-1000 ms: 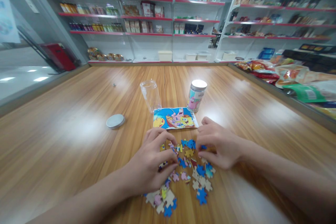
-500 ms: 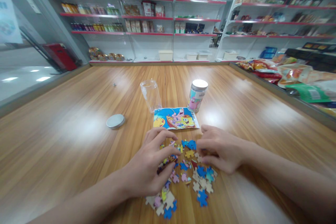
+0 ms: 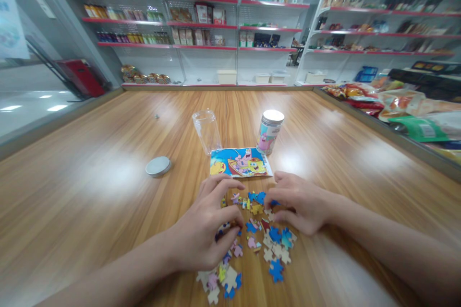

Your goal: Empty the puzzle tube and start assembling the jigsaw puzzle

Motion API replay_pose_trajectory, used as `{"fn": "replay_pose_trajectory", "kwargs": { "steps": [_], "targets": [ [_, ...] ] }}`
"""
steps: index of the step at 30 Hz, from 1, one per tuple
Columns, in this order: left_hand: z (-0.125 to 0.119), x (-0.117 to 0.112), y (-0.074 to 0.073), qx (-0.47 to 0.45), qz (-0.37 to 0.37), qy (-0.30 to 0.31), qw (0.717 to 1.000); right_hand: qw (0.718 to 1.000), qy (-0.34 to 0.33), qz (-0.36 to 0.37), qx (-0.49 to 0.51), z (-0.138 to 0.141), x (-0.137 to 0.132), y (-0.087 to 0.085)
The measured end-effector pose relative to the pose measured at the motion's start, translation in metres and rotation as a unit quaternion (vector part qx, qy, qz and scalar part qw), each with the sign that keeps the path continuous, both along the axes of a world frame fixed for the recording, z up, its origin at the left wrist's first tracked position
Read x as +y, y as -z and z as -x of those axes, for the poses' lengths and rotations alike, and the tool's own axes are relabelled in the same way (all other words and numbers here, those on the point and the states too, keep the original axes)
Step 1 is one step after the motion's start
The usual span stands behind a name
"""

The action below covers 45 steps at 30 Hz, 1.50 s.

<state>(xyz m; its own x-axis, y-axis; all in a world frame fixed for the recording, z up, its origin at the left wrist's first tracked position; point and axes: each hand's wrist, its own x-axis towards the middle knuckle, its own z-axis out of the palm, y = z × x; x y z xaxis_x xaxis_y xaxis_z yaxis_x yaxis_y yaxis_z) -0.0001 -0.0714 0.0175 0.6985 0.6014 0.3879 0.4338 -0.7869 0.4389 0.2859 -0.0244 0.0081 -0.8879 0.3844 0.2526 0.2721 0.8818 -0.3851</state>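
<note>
Loose jigsaw puzzle pieces [image 3: 275, 269] in blue, pink, yellow and plain beige lie spread on the wooden table [image 3: 108, 220]. My left hand [image 3: 212, 223] rests over the pile's left side, its index finger curled in close to the thumb. Some pieces show in the crook of that hand, but its fingertips hide what they hold, if anything. At the pile's upper right, my right hand [image 3: 306, 204] has its fingers bent, a gap between index finger and thumb; the index fingertip is by blue pieces. Beyond both hands lies a cartoon picture sheet [image 3: 239, 162].
Behind the sheet stand a clear lidless jar [image 3: 207, 132] and a lidded jar [image 3: 270, 132] with a cartoon label. A silver lid [image 3: 158, 166] lies to the left. Snack packets [image 3: 406, 103] fill the right side, and stocked shelves [image 3: 201, 24] line the back.
My left index finger has curled in toward the thumb. My right hand has shifted slightly left among the pieces; a few pieces have moved a little.
</note>
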Motion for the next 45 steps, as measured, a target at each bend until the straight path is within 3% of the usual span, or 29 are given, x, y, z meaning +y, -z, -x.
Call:
{"fn": "replay_pose_trajectory", "kwargs": {
  "steps": [8,18,26,32,35,40,45],
  "targets": [
    [0.002,0.001,-0.001,-0.002,0.012,0.031,0.999,1.000,-0.004,0.013,0.023,0.002,0.000,-0.005],
    [0.001,0.003,0.004,0.014,0.014,0.011,1.000,0.997,0.021,0.041,0.066,-0.002,0.000,0.003],
    [0.000,0.005,0.008,0.015,0.011,-0.010,1.000,0.992,-0.027,0.068,0.102,0.001,0.001,0.001],
    [0.000,0.005,0.010,0.008,0.017,-0.023,1.000,0.994,-0.042,0.034,0.097,0.008,-0.008,-0.005],
    [0.001,0.004,0.004,0.016,0.009,0.006,1.000,0.995,-0.077,0.038,0.059,0.013,-0.017,-0.008],
    [0.001,0.001,-0.008,0.084,-0.016,0.114,0.990,0.995,-0.085,0.057,0.020,0.017,-0.022,-0.008],
    [0.000,0.000,-0.009,0.103,-0.022,0.115,0.988,0.995,-0.073,0.056,0.048,0.016,-0.017,-0.006]
  ]
}}
